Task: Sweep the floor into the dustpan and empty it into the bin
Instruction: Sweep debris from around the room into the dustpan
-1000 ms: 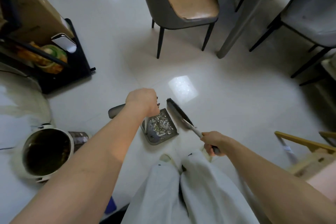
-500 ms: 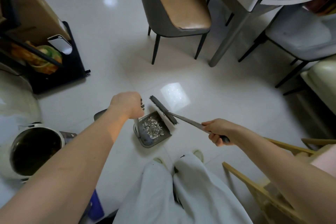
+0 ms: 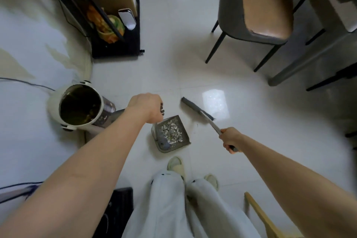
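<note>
The left hand [image 3: 147, 106] grips the top of the upright handle of the dustpan [image 3: 171, 133], which sits on the floor [image 3: 173, 60] just below it, full of pale debris, while the right hand [image 3: 230, 139] is curled round the handle of the broom [image 3: 197, 108], whose head lies beside the pan's open edge. Since half a second ago the bin [image 3: 79, 105] stands nearer the left hand and the broom head has left the pan's mouth. No writing can be read.

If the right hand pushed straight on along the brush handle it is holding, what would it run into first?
Probably the bare floor. The right hand points along the brush up and to the left; beyond the bristles only tile shows, with the dustpan off to the side. Depth is unclear.
</note>
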The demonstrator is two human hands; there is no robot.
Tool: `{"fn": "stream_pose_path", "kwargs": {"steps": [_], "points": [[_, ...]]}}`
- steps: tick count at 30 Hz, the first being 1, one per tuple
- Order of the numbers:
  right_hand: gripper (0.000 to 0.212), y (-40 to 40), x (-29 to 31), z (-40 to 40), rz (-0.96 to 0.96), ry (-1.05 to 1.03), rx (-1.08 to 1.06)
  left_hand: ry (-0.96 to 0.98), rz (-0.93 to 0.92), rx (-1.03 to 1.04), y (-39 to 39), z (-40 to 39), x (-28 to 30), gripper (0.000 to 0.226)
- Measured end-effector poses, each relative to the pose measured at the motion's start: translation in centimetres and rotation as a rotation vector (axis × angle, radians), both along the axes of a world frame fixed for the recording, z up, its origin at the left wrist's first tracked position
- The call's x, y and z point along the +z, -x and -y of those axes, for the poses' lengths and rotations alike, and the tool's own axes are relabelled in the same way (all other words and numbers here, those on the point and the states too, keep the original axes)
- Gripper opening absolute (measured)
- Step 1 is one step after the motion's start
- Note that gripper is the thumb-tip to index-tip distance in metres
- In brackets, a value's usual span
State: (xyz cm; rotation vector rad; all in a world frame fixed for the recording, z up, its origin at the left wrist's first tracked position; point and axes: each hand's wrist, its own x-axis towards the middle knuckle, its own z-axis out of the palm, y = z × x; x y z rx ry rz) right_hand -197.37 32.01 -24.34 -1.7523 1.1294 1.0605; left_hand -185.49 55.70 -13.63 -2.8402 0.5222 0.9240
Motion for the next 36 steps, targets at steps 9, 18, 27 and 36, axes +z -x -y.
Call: {"fn": "stream_pose_path", "kwargs": {"steps": [9, 18, 27, 36], "points": [[0.020, 5.3, 4.9, 2.7, -0.078, -0.347, -0.205, 0.053, 0.009, 0.234, 3.9, -1.0, -2.6, 0.015], [0.034, 6.2, 7.9, 3.9, 0.102, -0.313, -0.140, 0.224, 0.111, 0.445, 9.8, 0.9, -3.5, 0.012], [0.047, 5.9, 7.3, 4.7, 0.323, -0.208, -0.098, 0.451, 0.279, 0.812, 12.0, 4.2, -4.9, 0.011], [0.049, 5.6, 6.4, 3.5, 0.398, -0.131, -0.008, 0.547, 0.167, 0.960, 11.9, 5.0, -7.1, 0.007]]}}
